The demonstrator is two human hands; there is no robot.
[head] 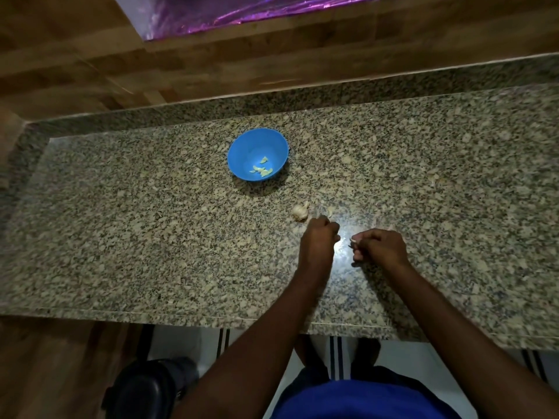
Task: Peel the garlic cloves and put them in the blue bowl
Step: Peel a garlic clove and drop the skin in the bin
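Speckled granite, beige and black, makes up the bench [151,237], and both hands work low and right of the frame's centre, over a bright glare patch on the stone. The right hand [381,246] has its fingers curled in, pinching a small pale garlic clove [352,241] at the fingertips; only a sliver of it shows past the knuckles. The left hand [319,237] sits just beside it, the two apart with the glare between them; its fingers are curled into a loose fist, and whether it holds a scrap of skin I cannot tell, since its fingertips are blurred.

Just above the left hand, touching or nearly touching its knuckles, the garlic bulb [300,212] lies on the stone, pale and lumpy. A small papery bit of peel [329,212] lies just right of it.

Farther up, above centre and well apart from the hands, stands the blue bowl [242,152], with several peeled cloves [262,170] lying in its lower right part. Nothing stands between hands and bowl.

Beyond the bench a wooden wall [90,55] fills the upper frame, with a shiny purple sheet [227,13] at the top. At the bottom edge are a blue garment [363,400] and, lower left, a dark round object [145,391] on the floor.
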